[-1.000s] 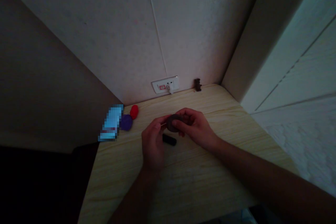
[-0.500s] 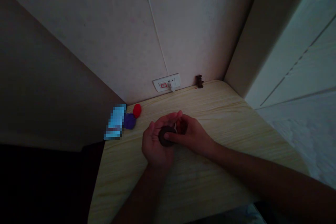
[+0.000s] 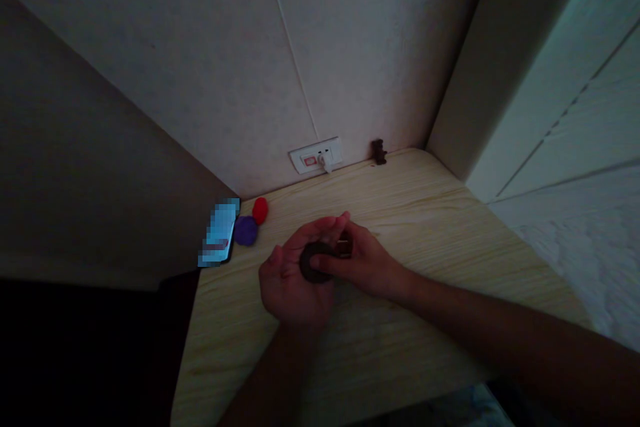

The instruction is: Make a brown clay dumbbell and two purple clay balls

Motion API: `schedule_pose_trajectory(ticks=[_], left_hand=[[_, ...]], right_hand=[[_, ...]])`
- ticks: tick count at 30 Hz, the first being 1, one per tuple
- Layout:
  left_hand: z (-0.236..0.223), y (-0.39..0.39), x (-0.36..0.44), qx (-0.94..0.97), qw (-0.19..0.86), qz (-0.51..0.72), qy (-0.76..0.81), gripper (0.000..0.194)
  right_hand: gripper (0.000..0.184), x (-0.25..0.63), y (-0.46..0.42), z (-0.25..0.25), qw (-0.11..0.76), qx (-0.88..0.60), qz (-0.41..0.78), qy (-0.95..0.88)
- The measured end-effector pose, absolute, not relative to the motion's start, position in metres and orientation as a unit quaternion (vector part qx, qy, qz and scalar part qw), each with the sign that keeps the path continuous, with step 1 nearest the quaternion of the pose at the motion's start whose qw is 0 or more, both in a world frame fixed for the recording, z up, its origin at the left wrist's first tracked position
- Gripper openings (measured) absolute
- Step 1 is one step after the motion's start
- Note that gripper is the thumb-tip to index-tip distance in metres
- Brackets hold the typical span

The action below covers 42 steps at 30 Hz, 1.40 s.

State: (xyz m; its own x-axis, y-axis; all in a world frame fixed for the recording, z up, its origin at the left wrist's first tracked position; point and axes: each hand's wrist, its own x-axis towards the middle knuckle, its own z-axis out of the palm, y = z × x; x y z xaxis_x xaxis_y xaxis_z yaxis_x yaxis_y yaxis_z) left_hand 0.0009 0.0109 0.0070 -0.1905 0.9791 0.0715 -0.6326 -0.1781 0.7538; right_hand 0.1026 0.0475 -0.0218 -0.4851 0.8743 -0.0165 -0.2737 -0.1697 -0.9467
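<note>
A dark brown, flattened round disc [image 3: 315, 262] is gripped by my right hand [image 3: 363, 260], with the thumb lying across its face and the other fingers curled behind. What it is made of I cannot tell in the dim light. My left hand [image 3: 297, 283] is palm up beside and under the disc, its thumb out to the left and its fingers stretched toward the right hand's fingertips. Whether the disc rests on the left palm or just above it is unclear. Both hands are over the wood-grain tabletop [image 3: 400, 213].
A purple lump [image 3: 246, 231] and a red lump [image 3: 260, 211] lie at the table's left side, beside a phone [image 3: 220, 233] with a blurred screen. At the back stands a small brown bear figure [image 3: 379, 152]. A wall socket [image 3: 316, 156] holds a white plug.
My left hand has opened wider, its thumb and palm shifting left. The disc stays under my right thumb. The view has tilted slightly.
</note>
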Motion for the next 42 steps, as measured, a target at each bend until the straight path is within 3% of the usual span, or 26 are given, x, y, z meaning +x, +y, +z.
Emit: schedule_pose_trajectory(ticks=[18,36,42], left_hand=[[0.011,0.014,-0.005,0.265,0.595,0.696,0.303,0.059],[0.011,0.017,-0.009,0.223,0.630,0.671,0.321,0.057],[0.014,0.022,-0.016,0.182,0.564,0.734,0.331,0.053]], right_hand=[[0.038,0.106,0.046,-0.028,0.383,-0.299,0.681,-0.549],[0.017,0.111,0.050,-0.021,0.420,-0.285,0.681,-0.528],[0.031,0.113,0.049,-0.019,0.463,-0.324,0.640,-0.520]])
